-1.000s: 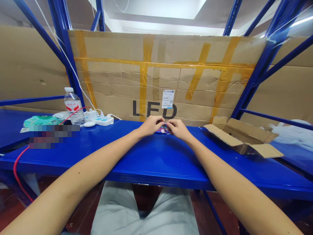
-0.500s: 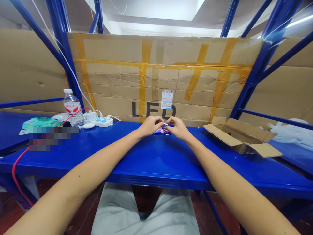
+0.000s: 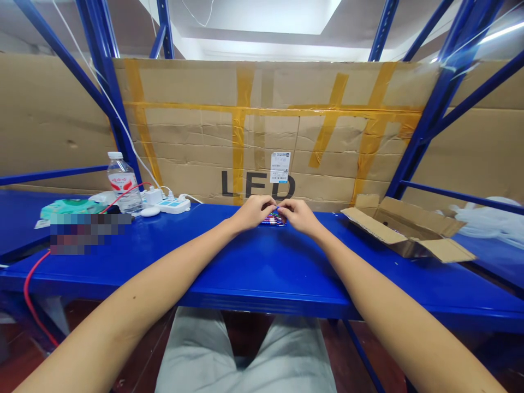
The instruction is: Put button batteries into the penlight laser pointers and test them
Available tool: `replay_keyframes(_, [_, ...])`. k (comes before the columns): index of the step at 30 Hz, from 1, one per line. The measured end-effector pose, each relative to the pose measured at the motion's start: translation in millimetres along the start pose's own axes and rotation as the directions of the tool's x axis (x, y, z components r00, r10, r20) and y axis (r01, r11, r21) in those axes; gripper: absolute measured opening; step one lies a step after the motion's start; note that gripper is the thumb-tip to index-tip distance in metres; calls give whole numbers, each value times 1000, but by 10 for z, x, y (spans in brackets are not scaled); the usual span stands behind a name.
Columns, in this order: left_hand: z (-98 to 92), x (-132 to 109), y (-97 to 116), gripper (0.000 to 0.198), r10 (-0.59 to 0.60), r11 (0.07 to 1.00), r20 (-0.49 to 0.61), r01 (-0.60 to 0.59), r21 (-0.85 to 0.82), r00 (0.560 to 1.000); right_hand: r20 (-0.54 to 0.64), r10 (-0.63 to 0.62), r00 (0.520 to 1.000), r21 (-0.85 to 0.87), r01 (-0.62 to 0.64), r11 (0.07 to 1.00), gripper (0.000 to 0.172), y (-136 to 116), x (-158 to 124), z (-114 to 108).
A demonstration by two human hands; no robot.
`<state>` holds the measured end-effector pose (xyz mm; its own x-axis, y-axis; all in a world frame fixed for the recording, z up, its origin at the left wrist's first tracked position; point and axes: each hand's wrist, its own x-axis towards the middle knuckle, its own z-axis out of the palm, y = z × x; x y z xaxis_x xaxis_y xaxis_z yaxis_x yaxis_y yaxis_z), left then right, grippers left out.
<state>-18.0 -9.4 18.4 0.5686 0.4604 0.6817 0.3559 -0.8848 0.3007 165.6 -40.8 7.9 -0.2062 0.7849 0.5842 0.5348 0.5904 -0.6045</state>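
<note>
My left hand [image 3: 254, 210] and my right hand [image 3: 300, 214] meet above the far middle of the blue table [image 3: 262, 267]. Both are closed, fingertips pinched around a slim blue pen [image 3: 278, 208], of which only a small piece shows between them. Fingers cover most of it. Just below, on the tabletop, lies a pile of slim, multicoloured pens [image 3: 273, 219], partly hidden behind the hands.
An opened cardboard box [image 3: 403, 226] sits to the right, flaps spread. On the left are a water bottle [image 3: 125, 185], a white power strip [image 3: 174, 204], a green packet [image 3: 71, 207] and a red cable [image 3: 28, 289]. Behind stands a big taped carton [image 3: 192, 142].
The hands have drawn slightly closer over the pile. Less of the pen shows now; its blue end no longer sticks out past the right fingers.
</note>
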Motion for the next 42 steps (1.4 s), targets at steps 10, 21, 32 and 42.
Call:
replay_keyframes(10, [31,14,-37,15,101,990,38,-104,96,994,142,106,984,134,-125,983,32,-4,-9,-29])
replay_keyframes(21, [124,-4,-27,23,69,986,-23,-65,151,997,102,247,964,469,-266,842,34,79,57,72])
replay_keyframes(32, [332,-38,-17,43,-291,938,-66,271,-214,954,-18,433,901,696,-300,653,17,53,104,235])
replay_keyframes(42, [262,-51,-112,17,-246,966,-133,254,45,960,58,507,860,355,-492,795,11,5,94,170])
